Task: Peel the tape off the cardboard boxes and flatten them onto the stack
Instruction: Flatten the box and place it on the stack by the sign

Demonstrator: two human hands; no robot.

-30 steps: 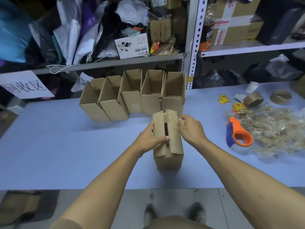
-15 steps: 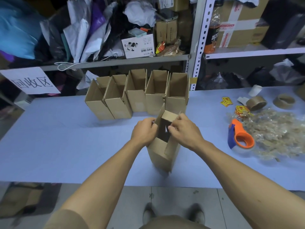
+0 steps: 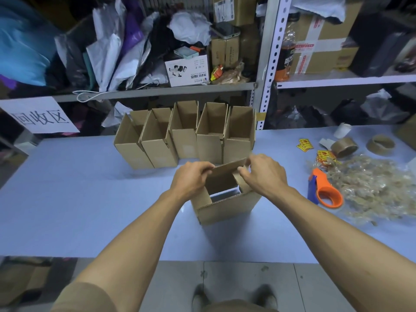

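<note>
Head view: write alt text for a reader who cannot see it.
Both hands, left hand and right hand, hold the opened top flaps of a cardboard box on a blue table. Five open boxes stand behind; an orange tape dispenser lies right.

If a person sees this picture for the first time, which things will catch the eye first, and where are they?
At the centre, the left hand and the right hand hold the top flaps of an open cardboard box standing on the pale blue table. Behind it, a row of open boxes stands at the far table edge. To the right lie an orange tape dispenser and a heap of crumpled used tape.
</note>
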